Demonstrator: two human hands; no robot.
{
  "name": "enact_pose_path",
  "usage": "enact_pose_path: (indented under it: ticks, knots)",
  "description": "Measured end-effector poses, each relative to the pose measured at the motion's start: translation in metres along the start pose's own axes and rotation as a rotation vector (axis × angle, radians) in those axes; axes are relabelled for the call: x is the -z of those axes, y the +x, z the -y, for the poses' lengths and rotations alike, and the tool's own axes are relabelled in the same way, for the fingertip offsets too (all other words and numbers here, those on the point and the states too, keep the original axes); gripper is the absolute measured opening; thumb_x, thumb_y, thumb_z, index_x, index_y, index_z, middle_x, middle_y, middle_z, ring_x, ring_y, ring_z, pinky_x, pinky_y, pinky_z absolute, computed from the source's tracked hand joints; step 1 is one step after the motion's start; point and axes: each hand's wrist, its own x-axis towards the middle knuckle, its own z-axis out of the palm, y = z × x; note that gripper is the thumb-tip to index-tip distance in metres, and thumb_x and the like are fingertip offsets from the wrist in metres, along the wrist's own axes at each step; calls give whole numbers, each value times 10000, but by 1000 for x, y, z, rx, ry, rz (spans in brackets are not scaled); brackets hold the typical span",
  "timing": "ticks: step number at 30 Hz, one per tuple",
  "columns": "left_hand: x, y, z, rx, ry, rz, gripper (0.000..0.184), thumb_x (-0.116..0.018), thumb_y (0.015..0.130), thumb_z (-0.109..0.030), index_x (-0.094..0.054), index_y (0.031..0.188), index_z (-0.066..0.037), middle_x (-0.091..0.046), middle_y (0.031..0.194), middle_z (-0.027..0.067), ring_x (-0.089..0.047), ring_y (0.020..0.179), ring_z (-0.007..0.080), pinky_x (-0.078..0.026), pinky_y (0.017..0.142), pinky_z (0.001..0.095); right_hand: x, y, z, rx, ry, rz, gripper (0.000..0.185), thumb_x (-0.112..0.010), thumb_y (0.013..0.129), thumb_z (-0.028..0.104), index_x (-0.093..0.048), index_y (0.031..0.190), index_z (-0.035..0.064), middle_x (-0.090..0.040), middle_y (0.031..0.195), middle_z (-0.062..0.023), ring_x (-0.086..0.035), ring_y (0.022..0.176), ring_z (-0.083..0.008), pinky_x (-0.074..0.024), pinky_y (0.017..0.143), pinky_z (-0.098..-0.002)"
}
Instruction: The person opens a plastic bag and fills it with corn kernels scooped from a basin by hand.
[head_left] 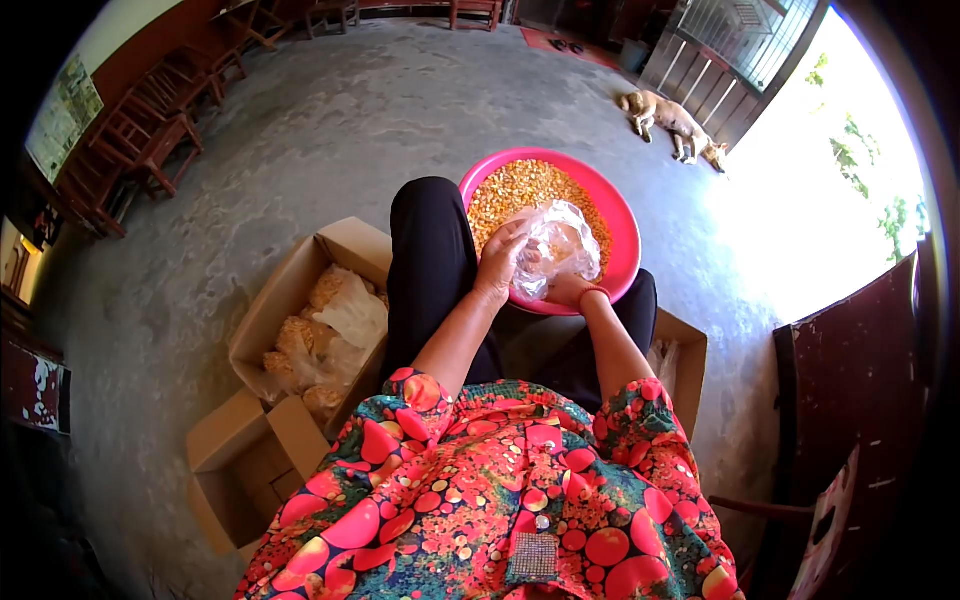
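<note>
A pink basin [625, 225] full of yellow-orange kernels [530, 185] stands in front of my knees. Over its near part, a clear plastic bag [560, 240] is spread between my hands. My left hand [500, 262] grips the bag's left edge, with the fingers closed on the plastic. At the lower right of the bag is my right hand [568, 290], wearing a red band at the wrist. Its fingers are hidden by the bag and the kernels, so I cannot tell whether they are closed.
A cardboard box [270, 300] with bagged kernels [325, 340] stands left of my legs, an open box [230, 440] below it. Another box [685, 350] is at my right. A dog [675, 120] lies near the doorway. Wooden chairs [150, 145] line the left wall.
</note>
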Motion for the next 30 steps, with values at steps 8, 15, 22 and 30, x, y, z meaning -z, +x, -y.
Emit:
enact_pose_path:
  ticks: [8,15,22,30]
  knots:
    - [-4,-1,0,-64,-6,13,259,-493,814,-95,-514,1066,-41,-576,873,51,-555,697,100,-469,610,222,3,-1,0,-44,26,131,389,-517,682,361,-629,884,47,-608,908,-151,-566,864,-289,-424,764,-350]
    - [-2,-2,1,-47,30,9,289,-537,775,-44,-514,1063,-38,-573,899,45,-555,740,105,-474,626,231,3,1,-6,-8,83,88,365,-523,701,328,-622,865,17,-606,870,-155,-572,787,-278,-434,719,-339]
    - [-4,-5,-1,-36,61,-22,278,-544,763,-30,-518,1040,-40,-580,855,47,-560,687,109,-473,603,232,20,-21,-11,-291,1505,62,147,-503,810,244,-526,806,99,-489,582,13,-428,429,-50,-264,332,-166]
    - [0,-3,4,-42,117,-15,272,-556,760,-41,-521,1030,-43,-582,838,41,-559,675,100,-466,597,223,17,-24,-32,-207,1877,92,161,-481,813,197,-458,881,53,-483,652,-44,-306,403,-60,-241,334,-171]
